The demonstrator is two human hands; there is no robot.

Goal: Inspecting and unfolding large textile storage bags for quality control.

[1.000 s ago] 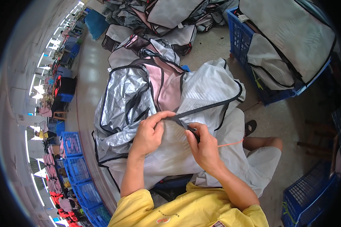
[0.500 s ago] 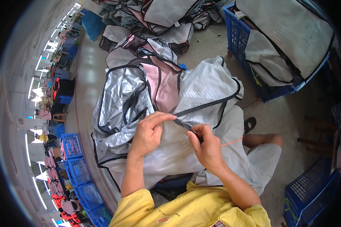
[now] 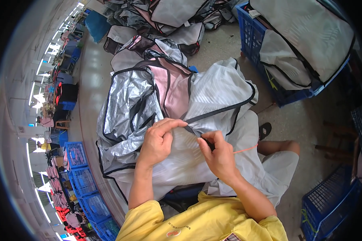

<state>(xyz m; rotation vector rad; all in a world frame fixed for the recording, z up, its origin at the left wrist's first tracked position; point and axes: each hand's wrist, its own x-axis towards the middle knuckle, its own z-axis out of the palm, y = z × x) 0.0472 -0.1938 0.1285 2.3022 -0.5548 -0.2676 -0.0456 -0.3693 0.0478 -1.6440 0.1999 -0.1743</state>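
Observation:
Across my lap lies a large sewn bag piece (image 3: 219, 90) of pale, silver and pink sheeting with black binding along its edges. My left hand (image 3: 157, 140) pinches the black binding near the middle, its index finger stretched along the edge. Just right of it, my right hand (image 3: 219, 156) is closed around a small dark-handled tool (image 3: 207, 143), which looks like thread snips. Its thin tip points at the binding beside my left fingertips. An orange cord (image 3: 245, 150) runs from my right hand toward my knee. Most of the tool is hidden in my palm.
Similar pieces lie heaped (image 3: 177, 16) on the floor ahead. A blue crate (image 3: 251, 34) at the far right is loaded with pale panels; another crate (image 3: 330, 201) stands at the near right. Stacked blue crates (image 3: 82, 180) line the left side. A dark sandal (image 3: 265, 131) shows by my knee.
Both hands keep nearly the same place at the binding. The tool's tip has shifted very slightly.

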